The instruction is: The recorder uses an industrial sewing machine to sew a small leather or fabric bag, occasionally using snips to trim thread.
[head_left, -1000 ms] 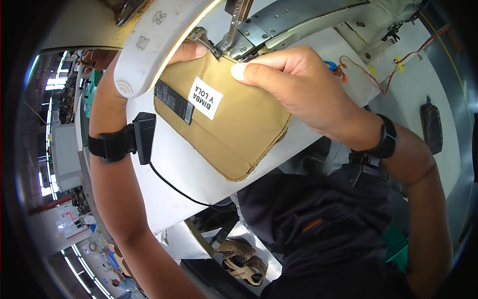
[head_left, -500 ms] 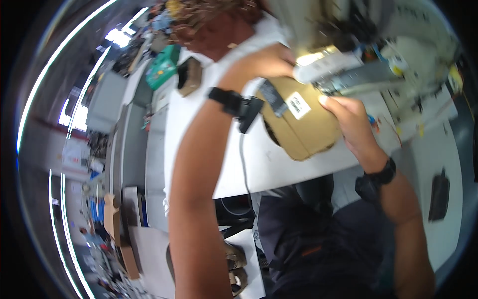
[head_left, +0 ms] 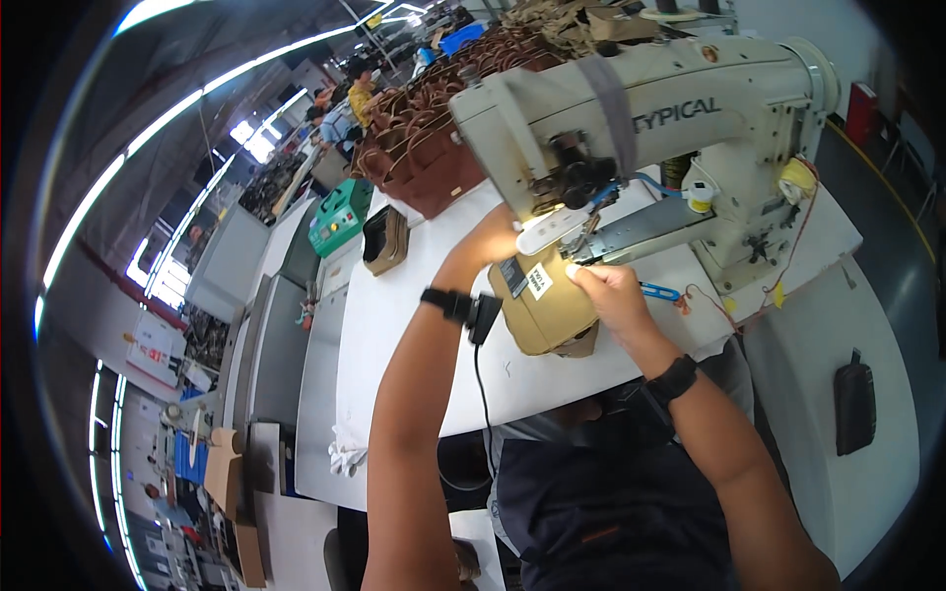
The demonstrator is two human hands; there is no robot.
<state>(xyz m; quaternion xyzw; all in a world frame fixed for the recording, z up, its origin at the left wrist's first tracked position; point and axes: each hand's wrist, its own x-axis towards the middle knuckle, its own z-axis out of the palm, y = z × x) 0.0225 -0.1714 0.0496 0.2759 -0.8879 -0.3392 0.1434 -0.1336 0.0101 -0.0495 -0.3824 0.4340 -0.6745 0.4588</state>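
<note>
Nearest lay the person's dark clothing (head_left: 611, 502), below the edge of a white worktable (head_left: 394, 335). The two bare forearms stretched forward; a strapped black device (head_left: 483, 317) sat at the left wrist, with a black cable (head_left: 480, 394) hanging below it, and a black band (head_left: 675, 379) ringed the right.

The right hand (head_left: 613, 295) pinched the upper right edge of a tan panel (head_left: 554, 317), its thumb on the top face. The left hand (head_left: 498, 234) was at the panel's far left side, partly behind a white lamp (head_left: 545, 232); whether it gripped anything could not be told. The panel lay tilted over the table, its upper edge close under the lit lamp, and bore a white label (head_left: 538, 281) beside a black tag (head_left: 512, 277).

Just right of the right hand was a blue-handled tool (head_left: 659, 292); farther right, a black pouch (head_left: 855, 404) rested on a pale surface. Beyond the panel stood a cream sewing machine (head_left: 680, 98). Toward the far left of the table were a brown box (head_left: 391, 254) and a green device (head_left: 340, 217), then a heap of reddish-brown bags (head_left: 424, 163). Past them, a person in yellow (head_left: 361, 97) appeared beneath long ceiling lights (head_left: 168, 123).
</note>
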